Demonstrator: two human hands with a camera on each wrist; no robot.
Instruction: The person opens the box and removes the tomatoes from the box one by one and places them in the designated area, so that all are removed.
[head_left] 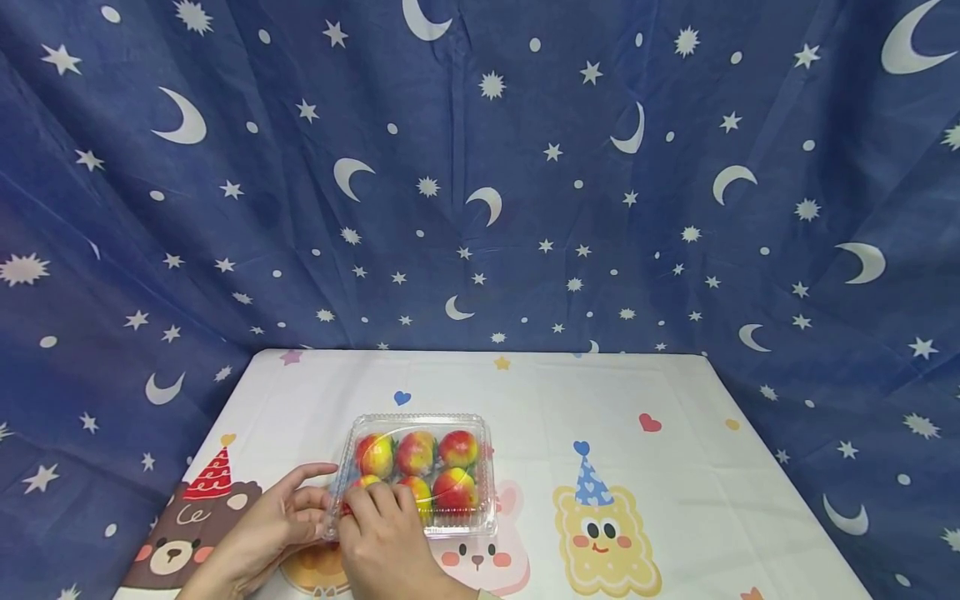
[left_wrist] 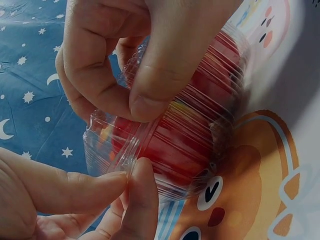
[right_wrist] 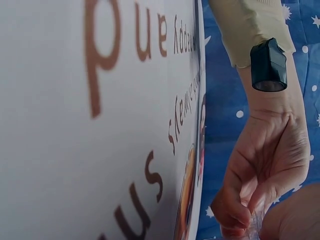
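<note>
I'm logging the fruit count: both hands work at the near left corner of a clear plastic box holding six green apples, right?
Not quite: the fruit in the clear box is red and yellow, as the head view shows. The left hand and right hand are at its near left corner.

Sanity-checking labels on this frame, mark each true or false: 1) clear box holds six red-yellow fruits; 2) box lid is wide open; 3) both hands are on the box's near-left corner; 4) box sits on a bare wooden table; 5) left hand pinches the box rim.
1) True: the clear plastic box shows six red-yellow fruits, one partly hidden by fingers.
2) False: the lid lies down over the fruits.
3) True: the left hand and the right hand meet at that corner.
4) False: it sits on a white cartoon-print tablecloth.
5) True: in the left wrist view, thumb and finger pinch the rim.
</note>
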